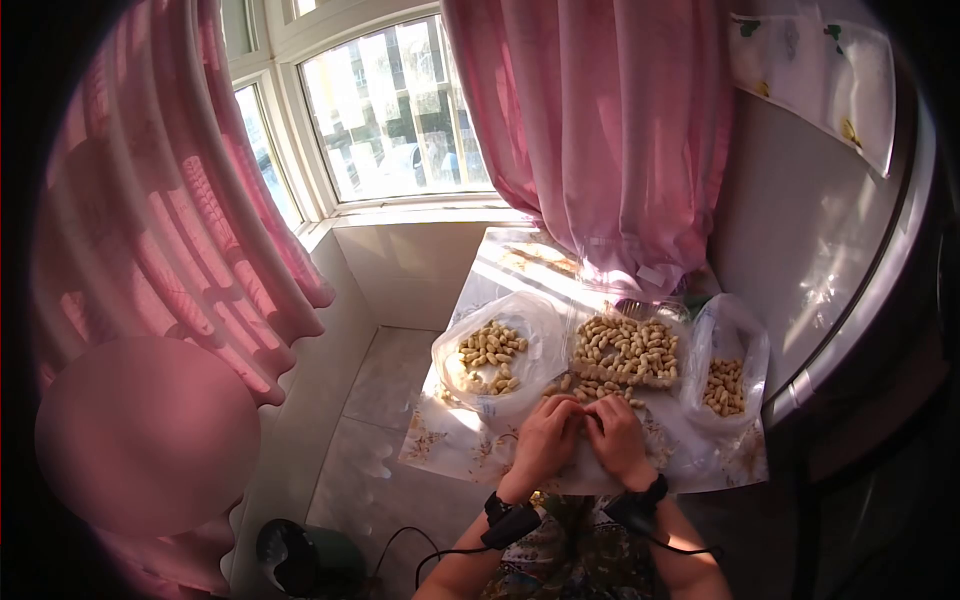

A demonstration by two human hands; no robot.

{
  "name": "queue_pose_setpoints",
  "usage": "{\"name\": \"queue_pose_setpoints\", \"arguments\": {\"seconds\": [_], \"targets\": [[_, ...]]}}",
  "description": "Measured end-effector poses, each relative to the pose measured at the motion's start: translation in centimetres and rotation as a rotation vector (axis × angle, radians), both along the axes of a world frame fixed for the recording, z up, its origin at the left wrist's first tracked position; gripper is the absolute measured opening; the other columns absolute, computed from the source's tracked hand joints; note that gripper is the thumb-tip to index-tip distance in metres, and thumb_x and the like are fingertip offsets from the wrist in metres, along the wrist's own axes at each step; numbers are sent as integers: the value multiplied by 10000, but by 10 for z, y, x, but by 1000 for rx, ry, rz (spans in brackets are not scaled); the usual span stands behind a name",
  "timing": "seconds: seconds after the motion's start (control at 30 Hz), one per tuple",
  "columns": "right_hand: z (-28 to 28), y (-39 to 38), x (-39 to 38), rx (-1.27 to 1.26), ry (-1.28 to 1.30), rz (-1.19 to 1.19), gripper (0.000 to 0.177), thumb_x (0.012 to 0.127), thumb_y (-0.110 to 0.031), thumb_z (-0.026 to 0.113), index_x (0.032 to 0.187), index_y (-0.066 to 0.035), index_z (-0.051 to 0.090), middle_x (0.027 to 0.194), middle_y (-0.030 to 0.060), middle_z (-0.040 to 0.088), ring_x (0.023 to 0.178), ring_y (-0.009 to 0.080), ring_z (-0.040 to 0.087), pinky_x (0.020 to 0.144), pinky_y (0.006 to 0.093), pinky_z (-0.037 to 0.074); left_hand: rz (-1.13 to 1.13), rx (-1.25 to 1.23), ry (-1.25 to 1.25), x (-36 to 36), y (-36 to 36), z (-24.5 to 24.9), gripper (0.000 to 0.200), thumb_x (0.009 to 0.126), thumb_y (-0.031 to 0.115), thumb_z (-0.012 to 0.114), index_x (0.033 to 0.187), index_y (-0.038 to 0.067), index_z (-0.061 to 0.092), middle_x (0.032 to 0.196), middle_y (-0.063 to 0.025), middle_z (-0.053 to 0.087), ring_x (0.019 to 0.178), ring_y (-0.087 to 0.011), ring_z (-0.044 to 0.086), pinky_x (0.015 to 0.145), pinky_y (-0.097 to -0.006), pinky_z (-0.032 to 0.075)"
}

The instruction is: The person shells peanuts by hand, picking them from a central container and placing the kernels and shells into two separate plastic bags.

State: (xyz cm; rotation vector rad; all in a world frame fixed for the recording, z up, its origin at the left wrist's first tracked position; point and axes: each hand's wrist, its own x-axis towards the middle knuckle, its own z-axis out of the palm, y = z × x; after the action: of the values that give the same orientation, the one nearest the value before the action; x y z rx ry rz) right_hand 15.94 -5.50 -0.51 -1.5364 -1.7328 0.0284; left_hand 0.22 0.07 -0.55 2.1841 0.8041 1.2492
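My left hand (547,440) and my right hand (617,437) meet over the near part of the table, fingers bent inward and fingertips close together. Both are closed, and whatever is between the fingers is hidden. Just beyond the fingertips lie loose unshelled peanuts (603,389) on the tablecloth. Behind them stands a clear plastic box (670,379) heaped with peanuts (630,345). To the left, an opened white plastic bag (543,345) holds more peanuts (490,345). On the right, another plastic bag (750,345) has peanuts (724,388) at its bottom.
A floral cloth covers the table (455,440). Pink curtains (610,130) hang behind it and at the left, beside a sunlit window (395,110). A grey appliance-like panel (810,210) borders the right side. A dark green bin-like object (310,560) stands on the floor.
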Motion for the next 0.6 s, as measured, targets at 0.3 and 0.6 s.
{"name": "queue_pose_setpoints", "arguments": {"seconds": [0.3,0.6], "targets": [[7,-5,-2,-1,130,15,125,905,-46,711,1015,-56,653,1016,132,642,942,352,656,824,450,535,-3,-38,12,-2,-1,0,130,914,15,669,1037,49,692,1110,-111,715,1018,-356,686,845,-423,562],[13,-9,-3,138,156,-12,150,889,-2,727,1021,-57,682,1032,121,643,930,342,676,786,426,553,3,-14,-45,1,-1,-1,142,881,-5,678,1005,64,678,1015,-109,703,921,-354,696,783,-436,564]]}}
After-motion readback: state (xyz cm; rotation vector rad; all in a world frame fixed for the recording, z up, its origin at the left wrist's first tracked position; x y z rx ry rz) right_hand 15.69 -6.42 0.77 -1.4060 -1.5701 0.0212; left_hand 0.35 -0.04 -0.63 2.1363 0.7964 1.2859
